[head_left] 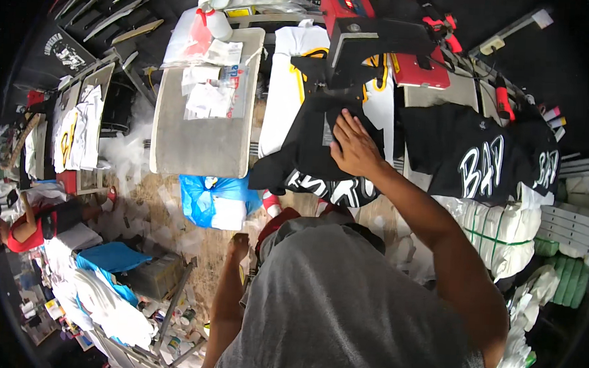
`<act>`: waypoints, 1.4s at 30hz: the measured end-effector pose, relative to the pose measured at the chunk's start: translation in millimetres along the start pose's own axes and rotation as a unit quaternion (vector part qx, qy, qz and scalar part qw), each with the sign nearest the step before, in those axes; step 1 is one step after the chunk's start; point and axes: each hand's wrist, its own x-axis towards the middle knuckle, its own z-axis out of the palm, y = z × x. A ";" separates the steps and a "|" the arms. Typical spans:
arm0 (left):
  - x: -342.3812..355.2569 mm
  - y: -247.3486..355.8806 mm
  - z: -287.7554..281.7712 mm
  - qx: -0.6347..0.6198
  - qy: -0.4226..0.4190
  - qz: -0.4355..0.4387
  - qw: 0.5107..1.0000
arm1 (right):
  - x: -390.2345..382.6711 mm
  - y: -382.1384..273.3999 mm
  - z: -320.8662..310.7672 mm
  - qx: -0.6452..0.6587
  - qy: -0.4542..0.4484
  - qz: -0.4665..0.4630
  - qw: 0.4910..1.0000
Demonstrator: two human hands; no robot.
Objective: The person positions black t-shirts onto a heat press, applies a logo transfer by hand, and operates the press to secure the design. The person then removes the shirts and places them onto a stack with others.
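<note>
Head view, catalogue of items, listed left to right and placed relative to the heat press (382, 39).

1. Seated person (29, 227), red top, far left of and well below the press; a co-worker, hands not readable.
2. White printed shirts (77, 132) draped on a stand, far left of the press.
3. Grey padded board (200, 136), just left of the press, bearing paper sheets (209, 89) and 1 spray bottle (213, 20) at its far end.
4. Blue plastic bag (217, 200), below the board, left of and below the press.
5. Left hand (239, 246), hanging low by the person's side, well below the press; fingers curled together, and I cannot tell whether anything is inside them.
6. Black T-shirt (310, 145), spread on the lower platen directly under the press head, its hem hanging off the near edge.
7. Right hand (355, 147), palm down, fingers spread flat on the black T-shirt just below the press head; pressing, not clasping.
8. Black lettered shirts (475, 160), draped right of the press.
9. Bundled white cloth stacks (505, 235), below those, right of the press.

Risk, as a judgement: the right hand lies close under the press head; a burn or pinch could follow if the head is hot or lowers. The overhanging hem could drag the shirt askew and leave a crease.
</note>
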 end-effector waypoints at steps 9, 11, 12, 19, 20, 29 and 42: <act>3.8 -47.9 -26.0 -0.292 0.007 -0.231 0.928 | 6.2 -43.3 8.6 -0.064 0.039 0.050 0.996; 23.2 -51.5 -31.0 -0.304 0.004 -0.185 0.934 | 5.2 -46.7 10.0 -0.033 -0.010 0.054 0.998; 28.3 -56.1 -32.2 -0.312 -0.011 -0.188 0.931 | 2.4 -49.4 10.7 -0.034 -0.081 0.071 0.994; 83.4 -103.8 -25.6 -0.226 -0.032 -0.033 0.973 | 7.5 -58.9 21.7 -0.064 -0.048 0.116 0.990; 91.0 -109.9 -26.2 -0.114 -0.023 0.064 0.991 | 11.2 -61.3 23.3 -0.059 -0.007 0.133 0.989; 105.5 -140.6 -50.8 -0.341 -0.101 -0.194 0.914 | 12.4 -79.6 23.8 -0.086 -0.075 0.196 0.974; 96.7 -183.3 -44.0 -0.353 -0.129 -0.156 0.913 | 19.5 -83.4 28.5 -0.096 0.072 0.167 0.979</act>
